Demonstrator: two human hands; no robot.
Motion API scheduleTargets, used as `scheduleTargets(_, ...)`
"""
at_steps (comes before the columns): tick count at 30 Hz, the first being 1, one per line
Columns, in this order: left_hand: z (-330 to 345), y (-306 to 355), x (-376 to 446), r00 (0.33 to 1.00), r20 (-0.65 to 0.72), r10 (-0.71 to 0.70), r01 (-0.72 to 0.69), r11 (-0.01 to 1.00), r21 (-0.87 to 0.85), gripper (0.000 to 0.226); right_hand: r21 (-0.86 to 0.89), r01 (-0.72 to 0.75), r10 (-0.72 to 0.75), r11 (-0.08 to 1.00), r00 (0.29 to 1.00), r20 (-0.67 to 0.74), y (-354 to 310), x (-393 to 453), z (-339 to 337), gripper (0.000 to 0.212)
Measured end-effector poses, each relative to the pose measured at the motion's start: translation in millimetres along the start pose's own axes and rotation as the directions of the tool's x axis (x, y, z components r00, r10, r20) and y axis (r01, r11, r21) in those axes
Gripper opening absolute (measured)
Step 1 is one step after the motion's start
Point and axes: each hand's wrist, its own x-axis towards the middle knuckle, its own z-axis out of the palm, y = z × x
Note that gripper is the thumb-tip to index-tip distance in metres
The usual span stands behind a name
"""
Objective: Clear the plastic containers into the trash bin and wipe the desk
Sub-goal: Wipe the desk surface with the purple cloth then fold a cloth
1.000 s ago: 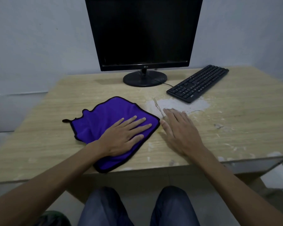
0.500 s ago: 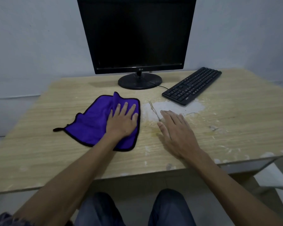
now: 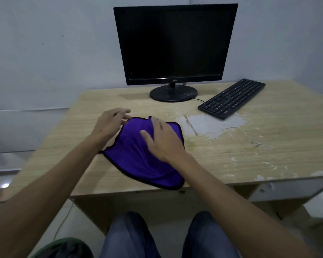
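While your right hand (image 3: 164,140) lies flat on the purple cloth (image 3: 138,161), your left hand (image 3: 110,121) fingers (image 3: 124,111) pinch its far corner on the worktop (image 3: 250,155).

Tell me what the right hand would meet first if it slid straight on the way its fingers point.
Probably the monitor's round base. The right hand lies on the purple cloth, pointing away and slightly left; beyond the cloth's edge is bare desk.

I see a black monitor (image 3: 175,44) in the upper middle of the frame, its screen dark, standing on a round base (image 3: 173,93). To the right of it a black keyboard (image 3: 231,98) lies at a slant. A pale wall (image 3: 45,53) fills the background. My knees in blue trousers (image 3: 127,237) show at the bottom edge.
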Motion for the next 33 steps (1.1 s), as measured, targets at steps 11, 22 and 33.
scheduleTargets(11,-9.7,-23.1,25.6,0.974,-0.025,0.224,-0.209,0.938,0.275,0.031,-0.293,0.329,-0.223,0.898,0.913,0.341,12.3,-22.5,29.3,0.070)
scheduleTargets(22,17.6,-24.6,42.9,0.950,0.178,0.255,-0.309,0.839,0.448,0.035,-0.277,0.299,-0.190,0.913,0.913,0.361,71.0,2.9,-11.0,0.065)
scheduleTargets(33,14.7,-46.5,50.5,0.947,0.205,0.246,-0.316,0.816,0.483,0.042,-0.336,0.283,-0.169,0.898,0.928,0.331,54.2,1.5,1.0,0.072)
